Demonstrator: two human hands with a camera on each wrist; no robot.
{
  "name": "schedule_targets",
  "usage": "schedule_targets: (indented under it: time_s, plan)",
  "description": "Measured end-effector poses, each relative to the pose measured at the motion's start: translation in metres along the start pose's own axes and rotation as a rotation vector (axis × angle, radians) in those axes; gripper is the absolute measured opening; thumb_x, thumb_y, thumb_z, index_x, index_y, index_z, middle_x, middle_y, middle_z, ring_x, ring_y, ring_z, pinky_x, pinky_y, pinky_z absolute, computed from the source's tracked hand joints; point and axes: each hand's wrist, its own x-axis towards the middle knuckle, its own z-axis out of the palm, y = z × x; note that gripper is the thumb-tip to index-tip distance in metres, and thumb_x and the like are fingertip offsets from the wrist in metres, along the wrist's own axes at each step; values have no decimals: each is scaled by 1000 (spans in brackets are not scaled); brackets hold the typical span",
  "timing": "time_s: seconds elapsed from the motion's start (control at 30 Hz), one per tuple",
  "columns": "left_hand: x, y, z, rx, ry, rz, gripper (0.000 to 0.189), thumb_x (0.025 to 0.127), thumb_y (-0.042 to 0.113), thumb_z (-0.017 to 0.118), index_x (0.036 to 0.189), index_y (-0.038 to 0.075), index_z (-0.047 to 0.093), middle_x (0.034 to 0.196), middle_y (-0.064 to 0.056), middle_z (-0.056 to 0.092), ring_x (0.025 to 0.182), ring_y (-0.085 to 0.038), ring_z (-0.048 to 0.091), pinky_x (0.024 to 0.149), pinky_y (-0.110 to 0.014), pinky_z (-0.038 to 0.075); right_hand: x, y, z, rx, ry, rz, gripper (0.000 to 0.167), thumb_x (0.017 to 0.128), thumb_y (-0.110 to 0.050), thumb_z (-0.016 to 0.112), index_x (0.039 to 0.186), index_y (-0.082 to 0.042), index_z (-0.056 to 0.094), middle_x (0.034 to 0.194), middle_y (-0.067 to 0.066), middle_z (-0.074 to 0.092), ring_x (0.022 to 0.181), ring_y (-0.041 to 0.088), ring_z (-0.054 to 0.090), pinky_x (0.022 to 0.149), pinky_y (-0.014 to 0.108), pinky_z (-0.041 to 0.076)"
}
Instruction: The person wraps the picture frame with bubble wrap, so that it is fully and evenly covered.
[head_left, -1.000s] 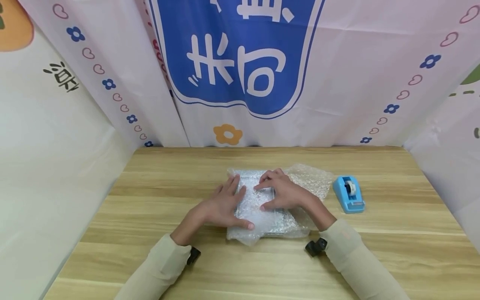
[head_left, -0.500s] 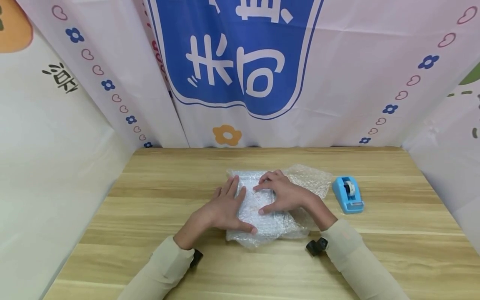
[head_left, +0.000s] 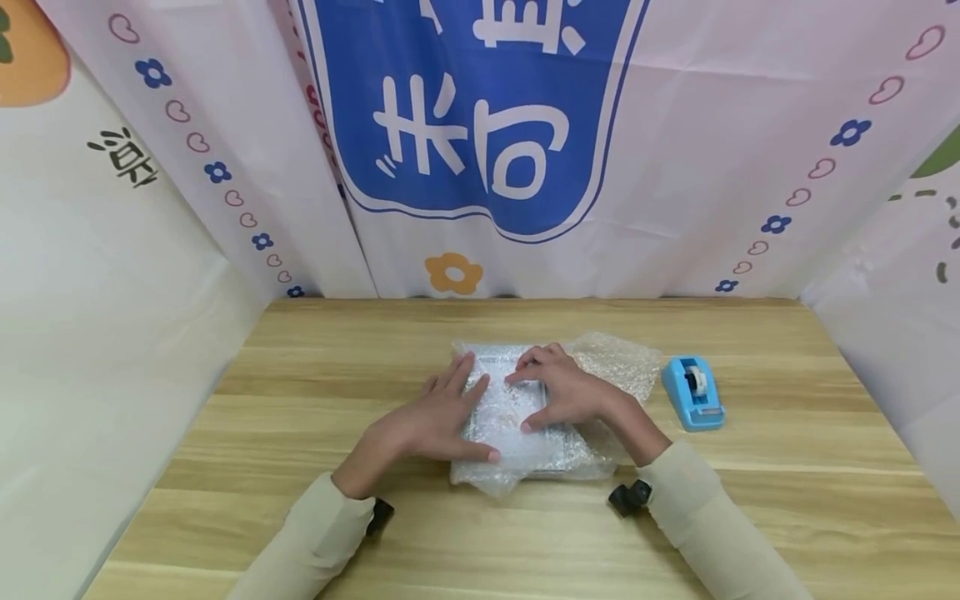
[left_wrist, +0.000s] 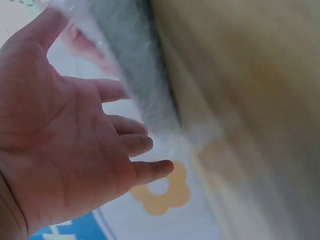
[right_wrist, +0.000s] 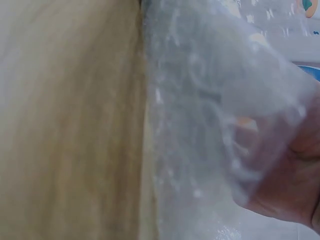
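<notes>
A flat rectangular item wrapped in bubble wrap [head_left: 506, 408] lies on the table; what is inside cannot be made out. Over its left side my left hand [head_left: 431, 421] rests with fingers spread and thumb stretched along the near part. In the left wrist view the palm of the left hand [left_wrist: 65, 125] faces the wrapped edge, fingers extended. My right hand [head_left: 566, 387] touches the top right of the wrap, fingers bent, thumb and index finger apart. Clear wrap partly covers the right hand [right_wrist: 285, 185] in the right wrist view.
A loose sheet of bubble wrap [head_left: 618, 362] spreads to the right of the item. Beyond it stands a blue tape dispenser [head_left: 693, 393]. The wooden table [head_left: 300, 400] meets printed cloth walls [head_left: 675, 167] at the back and sides.
My left thumb shifts slightly toward me, then back left along the wrap's near part. The right hand barely moves, and the wrapped item stays in place.
</notes>
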Motion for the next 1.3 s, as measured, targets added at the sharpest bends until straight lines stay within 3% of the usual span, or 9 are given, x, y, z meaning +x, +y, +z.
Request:
schedule_targets:
  time_s: [0.17,0.33,1.03,1.3]
  plan:
    - [-13,-2,-5,17,5,92,97,94,59,78,169,15,36,181,-21,-3,168,-45,-4,129,-75,13,-1,1,0,1,-2,8,68,83,-31,93,144,-13,69,148,11,56,135,31,43,115,59,41]
    - [-15,-5,0,7,-9,150,87,93,62,76,165,23,45,180,-23,2,167,-48,-1,126,-80,14,-1,1,-1,7,-5,6,67,84,-31,93,144,-13,69,148,11,56,135,31,43,115,59,42]
    - [-11,-6,6,2,1,143,86,90,65,78,162,26,50,180,-23,7,167,-49,1,124,-81,20,0,-1,0,-8,-11,26,68,85,-33,92,145,-12,69,149,10,56,139,32,43,117,59,42]
    - [-11,-6,7,-3,3,138,86,90,66,77,162,28,51,181,-22,7,167,-49,1,124,-80,21,-7,-2,-10,-22,26,7,62,89,-33,89,141,-7,69,147,12,62,140,35,52,118,58,46]
